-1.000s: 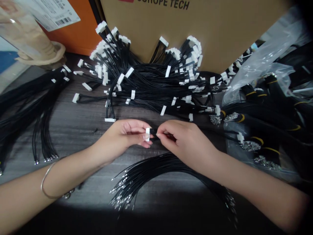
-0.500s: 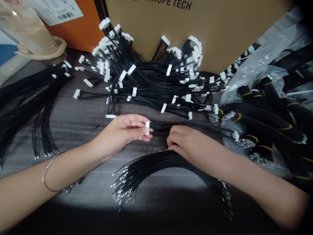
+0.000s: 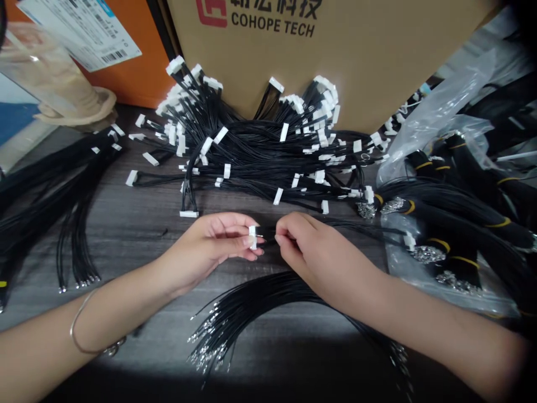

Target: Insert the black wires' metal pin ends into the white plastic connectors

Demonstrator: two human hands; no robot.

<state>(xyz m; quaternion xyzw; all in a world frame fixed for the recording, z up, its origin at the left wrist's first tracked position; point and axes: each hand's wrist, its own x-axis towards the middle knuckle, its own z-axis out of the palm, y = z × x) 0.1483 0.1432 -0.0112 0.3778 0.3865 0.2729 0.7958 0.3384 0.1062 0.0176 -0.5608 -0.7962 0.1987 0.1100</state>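
Observation:
My left hand [image 3: 224, 238] pinches a white connector [image 3: 252, 237] between thumb and fingers. Black wires run right from that connector, behind my right hand, to another white connector [image 3: 409, 241]. Closed at the fingertips, my right hand [image 3: 300, 240] holds a thin black wire, its metal tip at the held connector's right side. Whether the tip is inside the connector is too small to tell. Just below my hands lies a curved bundle of loose black wires [image 3: 268, 291] with metal tips at both ends.
A pile of black cables [image 3: 260, 145] with white connectors lies against a cardboard box [image 3: 335, 61]. More black wires [image 3: 79, 190] lie at the left. Yellow-banded wire bundles [image 3: 474, 210] and clear plastic bags [image 3: 444, 123] are at the right. A wrapped cup [image 3: 62, 78] stands back left.
My right hand has moved from the loose bundle up and left toward the held connector, with a wire now in its fingers. The view has tilted up slightly.

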